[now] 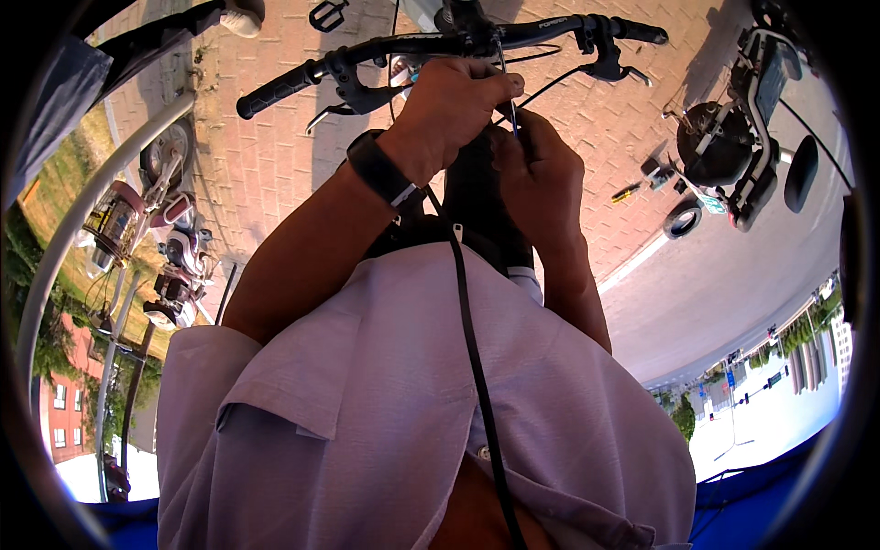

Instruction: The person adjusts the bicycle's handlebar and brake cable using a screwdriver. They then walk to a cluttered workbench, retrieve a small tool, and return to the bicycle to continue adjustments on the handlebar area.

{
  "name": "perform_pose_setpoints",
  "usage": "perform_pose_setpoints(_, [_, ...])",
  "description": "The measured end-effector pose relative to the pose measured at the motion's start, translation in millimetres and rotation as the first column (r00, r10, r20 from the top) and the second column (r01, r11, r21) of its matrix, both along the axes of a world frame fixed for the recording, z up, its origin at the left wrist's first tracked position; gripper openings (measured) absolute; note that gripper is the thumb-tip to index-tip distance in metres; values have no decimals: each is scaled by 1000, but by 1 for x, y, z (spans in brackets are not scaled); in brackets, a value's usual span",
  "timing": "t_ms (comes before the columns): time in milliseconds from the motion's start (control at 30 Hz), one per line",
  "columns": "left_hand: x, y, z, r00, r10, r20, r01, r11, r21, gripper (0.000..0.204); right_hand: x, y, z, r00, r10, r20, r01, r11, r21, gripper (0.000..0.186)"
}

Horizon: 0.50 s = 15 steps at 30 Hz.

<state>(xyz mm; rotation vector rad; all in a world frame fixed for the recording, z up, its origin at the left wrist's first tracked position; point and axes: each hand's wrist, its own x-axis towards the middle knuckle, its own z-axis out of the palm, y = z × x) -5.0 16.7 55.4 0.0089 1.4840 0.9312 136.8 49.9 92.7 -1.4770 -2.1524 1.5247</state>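
A bicycle's black handlebar (541, 33) crosses the top of the view, with its stem (469, 29) in the middle. My left hand (447, 112), a black band on its wrist, is closed just below the stem, thumb and fingertips pinched at a thin, shiny metal rod (502, 60). That rod slants down from beside the stem toward my right hand (543, 174), whose closed fingers grip its lower end. What kind of tool it is cannot be made out. Near my left hand sits the left brake lever (328, 114); the right brake lever (634, 73) is farther off.
On the brick paving at right lie a yellow-and-black tool (626, 193) and a black tyre (683, 220), near a parked scooter (715, 151). More two-wheelers (179, 240) stand at left behind a metal rail (110, 174). Another person's shoe (241, 20) shows at upper left, near a pedal (327, 15).
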Motion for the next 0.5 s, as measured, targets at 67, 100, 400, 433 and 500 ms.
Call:
perform_pose_setpoints(67, [1, 2, 13, 992, -115, -43, 115, 993, -25, 24, 4, 6, 0, 998, 21, 54, -14, 991, -131, 12])
perform_pose_setpoints(100, [-1, 2, 19, 984, -162, -75, 163, 987, 2, 23, 9, 12, -1, 983, 108, 145, -85, 984, -158, 14])
perform_pose_setpoints(400, [-45, -62, 11, 809, 120, -575, -34, 987, 158, 10, -2, 72, -29, 884, -431, -183, 324, 845, -425, 22])
perform_pose_setpoints(433, [-48, -71, 8, 727, 155, -669, -37, 982, 187, 11, -3, 73, -34, 856, -480, -193, 339, 803, -491, 22])
perform_pose_setpoints(500, [-57, -92, -1, 528, 217, -821, -29, 971, 238, 13, -6, 73, -52, 902, -362, -234, 304, 919, -251, 22])
